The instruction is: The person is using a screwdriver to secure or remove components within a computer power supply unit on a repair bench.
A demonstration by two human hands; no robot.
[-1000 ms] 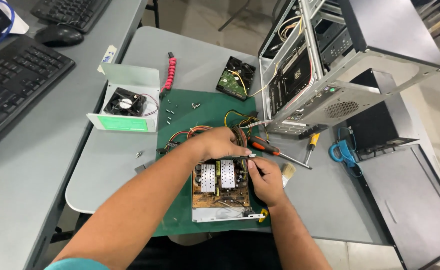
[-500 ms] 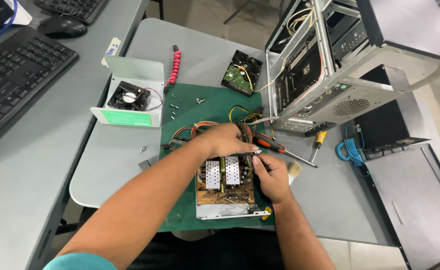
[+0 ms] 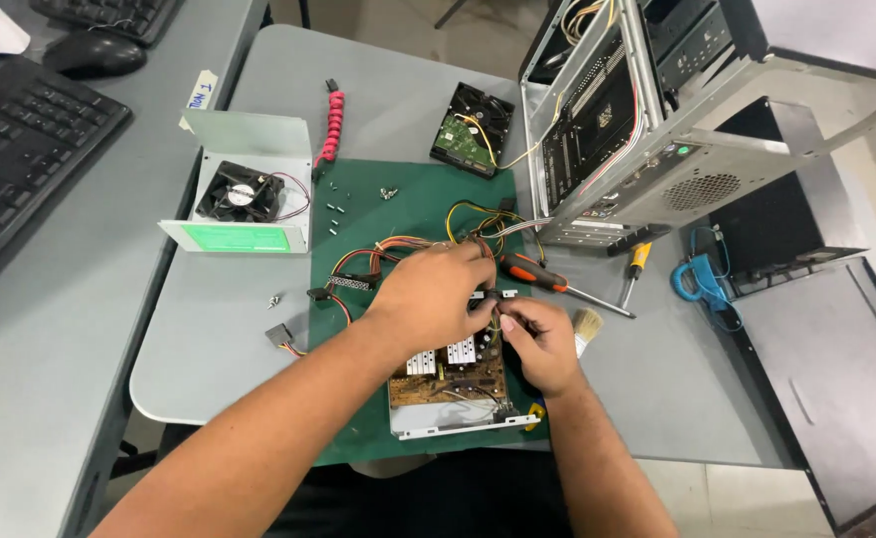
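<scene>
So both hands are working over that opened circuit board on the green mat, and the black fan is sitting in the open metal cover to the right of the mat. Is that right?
Not quite. The head view shows the black fan in the open metal cover to the left of the green mat, not the right. The rest holds: the left hand and right hand are both over the opened circuit board on that mat.

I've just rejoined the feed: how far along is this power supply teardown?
Done: the cover with the fan lies aside and loose screws sit on the green mat. In hand: the left hand and right hand meet over the exposed circuit board. Left: the board sits in its metal tray, wire bundle attached.
</scene>
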